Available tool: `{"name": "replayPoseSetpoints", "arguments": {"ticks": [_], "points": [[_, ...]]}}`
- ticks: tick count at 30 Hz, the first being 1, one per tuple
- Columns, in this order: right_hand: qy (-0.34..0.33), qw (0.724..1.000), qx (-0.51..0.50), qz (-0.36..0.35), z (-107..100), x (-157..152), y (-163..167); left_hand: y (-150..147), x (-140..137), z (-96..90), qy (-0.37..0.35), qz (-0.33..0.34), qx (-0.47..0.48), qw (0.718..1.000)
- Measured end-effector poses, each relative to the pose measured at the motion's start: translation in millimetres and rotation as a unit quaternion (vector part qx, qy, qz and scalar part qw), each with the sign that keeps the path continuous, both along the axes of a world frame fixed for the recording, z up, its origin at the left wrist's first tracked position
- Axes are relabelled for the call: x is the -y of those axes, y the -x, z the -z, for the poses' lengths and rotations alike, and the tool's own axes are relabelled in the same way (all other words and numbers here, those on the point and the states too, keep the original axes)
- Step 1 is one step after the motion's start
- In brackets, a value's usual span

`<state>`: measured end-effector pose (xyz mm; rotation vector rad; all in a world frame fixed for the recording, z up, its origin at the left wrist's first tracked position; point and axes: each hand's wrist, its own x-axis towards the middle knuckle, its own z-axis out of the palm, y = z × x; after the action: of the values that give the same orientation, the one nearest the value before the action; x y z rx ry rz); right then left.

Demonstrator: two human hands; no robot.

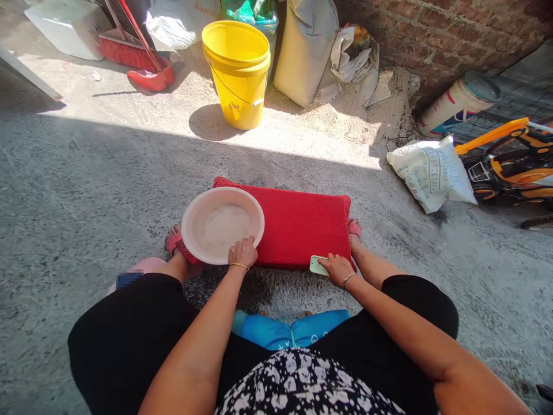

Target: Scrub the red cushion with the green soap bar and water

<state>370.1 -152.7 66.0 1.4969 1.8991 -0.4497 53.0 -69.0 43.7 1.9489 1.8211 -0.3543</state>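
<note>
A pale pink plastic basin point(196, 252) with cloudy, soapy-looking water stands on the left end of a red cloth-covered block point(302, 225). My left hand point(242, 251) is closed over the near right part of the basin's rim. At the block's near right corner, my right hand point(338, 270) grips a flat, pale green oblong piece point(317, 266) with a small hole at its end. Its underside is hidden, so its kind does not show. The red cloth lies smooth over the top, with a textured edge at the right.
Beyond the block stands a yellow bucket point(242, 98). A red broom point(125, 51) and dustpan point(153, 75) lie at the back left. Sacks point(306, 57) lean near the brick wall point(432, 34). At right are a white bag point(434, 173) and an orange-black machine point(505, 167).
</note>
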Motion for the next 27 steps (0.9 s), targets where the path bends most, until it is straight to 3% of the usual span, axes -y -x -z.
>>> {"name": "replayPoseSetpoints", "arguments": {"ticks": [4, 7, 10, 15, 18, 20, 23, 27], "points": [[0.007, 0.996, 0.054, 0.069, -14, -5, -60, 0, 1, -0.6, -0.002, -0.003, -0.002, 1.0], [-0.021, 0.995, 0.052, 0.086, -20, -39, -60, 1, 2, 1.2, -0.011, -0.001, -0.002, 1.0], [-0.067, 0.995, 0.017, 0.069, -22, -96, -20, 2, 3, 4.2, -0.014, 0.001, -0.003, 1.0], [-0.117, 0.989, -0.063, 0.064, -11, -194, 90, 4, 3, 9.4, -0.019, 0.012, -0.013, 1.0], [-0.147, 0.982, -0.108, 0.055, 2, -234, 144, 5, 3, 11.9, -0.026, 0.022, -0.021, 0.999], [-0.153, 0.98, -0.121, 0.045, 11, -251, 163, 5, 3, 13.0, -0.024, 0.026, -0.028, 0.999], [-0.139, 0.983, -0.111, 0.051, 22, -264, 155, 5, 3, 14.4, -0.016, 0.026, -0.039, 0.999], [-0.139, 0.981, -0.069, 0.115, 26, -259, 79, 4, 3, 16.4, -0.016, 0.023, -0.051, 0.998]]}}
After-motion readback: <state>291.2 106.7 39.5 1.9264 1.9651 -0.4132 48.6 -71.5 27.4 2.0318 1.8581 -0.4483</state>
